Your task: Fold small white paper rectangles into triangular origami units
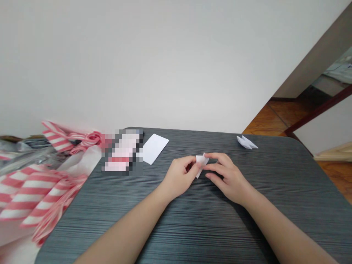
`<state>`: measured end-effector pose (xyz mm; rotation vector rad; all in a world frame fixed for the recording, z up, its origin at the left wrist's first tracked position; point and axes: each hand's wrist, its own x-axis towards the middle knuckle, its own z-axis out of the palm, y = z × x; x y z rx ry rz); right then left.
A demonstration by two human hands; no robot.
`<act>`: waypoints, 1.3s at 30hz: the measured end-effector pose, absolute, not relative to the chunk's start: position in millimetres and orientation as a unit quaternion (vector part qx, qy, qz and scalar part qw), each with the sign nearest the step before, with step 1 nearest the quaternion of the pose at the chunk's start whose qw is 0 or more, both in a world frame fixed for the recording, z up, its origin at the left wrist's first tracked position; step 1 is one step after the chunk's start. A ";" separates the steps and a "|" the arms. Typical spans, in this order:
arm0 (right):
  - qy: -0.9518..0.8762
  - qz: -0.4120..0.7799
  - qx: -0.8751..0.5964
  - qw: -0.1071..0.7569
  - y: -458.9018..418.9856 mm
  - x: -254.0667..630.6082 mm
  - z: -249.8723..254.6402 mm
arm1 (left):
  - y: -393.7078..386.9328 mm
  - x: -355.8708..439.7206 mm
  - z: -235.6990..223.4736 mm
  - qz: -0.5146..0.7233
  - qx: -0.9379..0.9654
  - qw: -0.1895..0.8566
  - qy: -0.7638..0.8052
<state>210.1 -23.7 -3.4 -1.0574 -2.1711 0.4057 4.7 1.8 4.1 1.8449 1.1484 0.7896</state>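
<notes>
A small folded piece of white paper [202, 161] is held between my two hands, above the middle of the dark table. My left hand [181, 174] pinches its left side, with the thumb across the front. On the right side, my right hand [227, 176] touches the paper's upper corner and edge with its fingertips, its lower fingers spread a little apart. Part of the paper is covered by my left thumb and fingers. Farther back on the right lies a folded white paper piece [246, 142] with pointed ends.
The dark wood-grain table [170, 227] stands against a white wall [176, 66]. White paper sheets [154, 148] lie at the back left, beside a blurred-out flat object [122, 151]. Red-and-white striped cloth [33, 194] is heaped left of the table. Wooden flooring [261, 119] shows at right.
</notes>
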 end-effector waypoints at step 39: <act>-0.840 0.239 -0.362 0.326 -21.9 214.0 -8.2 | 1.7 1.7 8.9 0.324 0.724 0.430 0.431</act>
